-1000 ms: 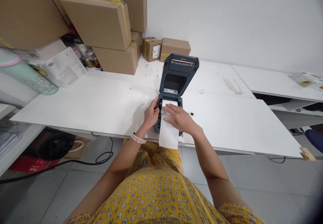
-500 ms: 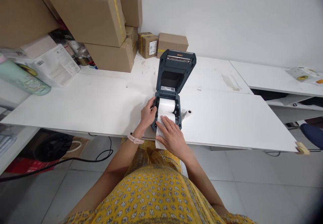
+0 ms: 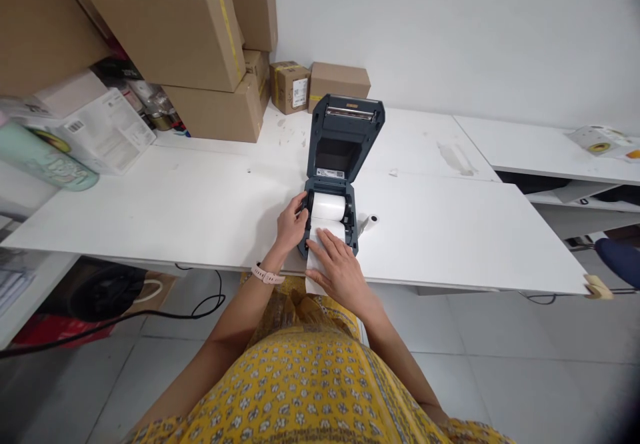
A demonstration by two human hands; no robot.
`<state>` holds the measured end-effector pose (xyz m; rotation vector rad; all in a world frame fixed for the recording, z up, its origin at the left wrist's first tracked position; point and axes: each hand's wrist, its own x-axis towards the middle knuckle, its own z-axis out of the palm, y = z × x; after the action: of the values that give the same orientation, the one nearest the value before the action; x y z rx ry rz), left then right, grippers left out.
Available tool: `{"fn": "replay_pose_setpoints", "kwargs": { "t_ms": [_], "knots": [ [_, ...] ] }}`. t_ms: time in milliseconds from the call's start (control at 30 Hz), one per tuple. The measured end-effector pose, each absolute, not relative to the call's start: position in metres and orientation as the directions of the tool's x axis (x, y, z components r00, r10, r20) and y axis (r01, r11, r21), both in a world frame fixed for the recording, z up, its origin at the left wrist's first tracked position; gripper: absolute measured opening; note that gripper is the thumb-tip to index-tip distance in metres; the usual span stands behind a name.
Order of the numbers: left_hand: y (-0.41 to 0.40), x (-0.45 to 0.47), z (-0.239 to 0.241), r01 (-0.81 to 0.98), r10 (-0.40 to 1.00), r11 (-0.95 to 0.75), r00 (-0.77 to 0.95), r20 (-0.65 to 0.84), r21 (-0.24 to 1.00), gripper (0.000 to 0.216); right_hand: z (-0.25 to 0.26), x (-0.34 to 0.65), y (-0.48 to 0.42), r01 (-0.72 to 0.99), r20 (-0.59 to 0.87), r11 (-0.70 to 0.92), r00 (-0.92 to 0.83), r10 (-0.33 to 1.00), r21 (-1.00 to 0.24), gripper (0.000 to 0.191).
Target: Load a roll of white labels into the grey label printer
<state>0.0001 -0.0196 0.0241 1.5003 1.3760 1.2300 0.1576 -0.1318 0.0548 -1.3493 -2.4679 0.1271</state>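
A dark grey label printer (image 3: 345, 137) stands with its lid raised at the front edge of the white table (image 3: 200, 211). A white paper roll (image 3: 329, 206) lies in its bay, and a white paper strip (image 3: 314, 272) runs out over the front and hangs past the table edge. My left hand (image 3: 291, 223), with a pink wristband, has its fingers curled round the printer's left side. My right hand (image 3: 336, 267) lies flat with fingers stretched on the paper strip at the printer's front.
Stacked cardboard boxes (image 3: 180, 27) fill the back left of the table, with two small ones (image 3: 339, 79) behind the printer. A white carton (image 3: 97, 131) and a green bottle (image 3: 45, 157) lie at the left. Cables (image 3: 200, 307) trail on the floor. A second white table (image 3: 540, 154) adjoins on the right.
My right hand slid from over the roll back toward me along the paper strip, uncovering the roll. The left hand stayed on the printer's side. The view shifted slightly.
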Motion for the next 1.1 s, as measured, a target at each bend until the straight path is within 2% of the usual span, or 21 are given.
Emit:
{"fn": "replay_pose_setpoints", "kwargs": {
  "t_ms": [367, 767, 967, 1100],
  "knots": [
    [-0.019, -0.001, 0.022, 0.280, 0.987, -0.138, -0.039, 0.155, 0.950, 0.047, 0.059, 0.156, -0.130, 0.849, 0.198, 0.490, -0.455, 0.868, -0.198, 0.052],
    [-0.017, -0.001, 0.019, 0.280, 0.988, -0.128, -0.051, 0.148, 0.951, 0.046, 0.054, 0.157, -0.133, 0.873, 0.219, 0.463, -0.427, 0.878, -0.155, 0.071],
    [-0.027, 0.000, 0.025, 0.175, 0.995, -0.094, -0.024, 0.100, 0.980, 0.046, 0.052, 0.156, -0.135, 0.871, 0.216, 0.454, -0.414, 0.884, -0.188, 0.069],
    [-0.060, -0.002, 0.032, 0.068, 0.996, -0.032, 0.080, 0.026, 0.997, 0.063, 0.062, 0.167, -0.136, 0.817, 0.207, 0.498, -0.454, 0.866, -0.292, 0.068]
  ]
}}
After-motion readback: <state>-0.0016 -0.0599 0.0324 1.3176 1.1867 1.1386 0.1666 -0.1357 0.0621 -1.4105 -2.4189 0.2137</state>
